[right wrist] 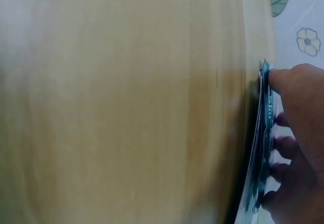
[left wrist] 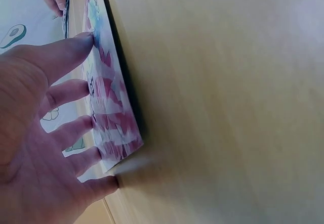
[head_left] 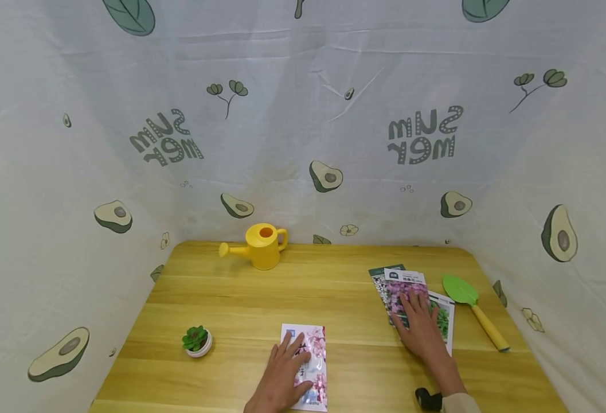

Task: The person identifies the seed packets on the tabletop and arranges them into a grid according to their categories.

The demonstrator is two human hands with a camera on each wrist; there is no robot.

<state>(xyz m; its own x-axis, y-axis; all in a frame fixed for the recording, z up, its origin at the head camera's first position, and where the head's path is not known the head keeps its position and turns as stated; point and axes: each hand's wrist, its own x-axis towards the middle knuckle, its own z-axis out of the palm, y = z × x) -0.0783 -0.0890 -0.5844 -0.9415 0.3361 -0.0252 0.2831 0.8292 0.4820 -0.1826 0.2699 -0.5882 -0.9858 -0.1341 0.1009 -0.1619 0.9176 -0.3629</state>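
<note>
My left hand [head_left: 279,376] rests with spread, fairly straight fingers on a white seed packet [head_left: 317,347] printed with pink blossoms, lying flat at the front middle of the table. In the left wrist view the fingertips and thumb touch the face of this packet [left wrist: 109,97]. Further right, my right hand [head_left: 420,330] lies with extended fingers across a seed packet with purple-pink flowers [head_left: 406,277]. That one overlaps a dark green packet with white flowers [head_left: 379,281] and a packet with green leaves [head_left: 444,321]. The right wrist view shows the thumb at the edge of the stacked packets [right wrist: 263,133].
A yellow watering can [head_left: 264,249] stands at the back left of the wooden table [head_left: 220,310]. Left of my left hand is a small potted succulent [head_left: 197,341]. A green trowel with a yellow handle [head_left: 480,318] lies right of the packets. Printed cloth [head_left: 282,126] surrounds the table.
</note>
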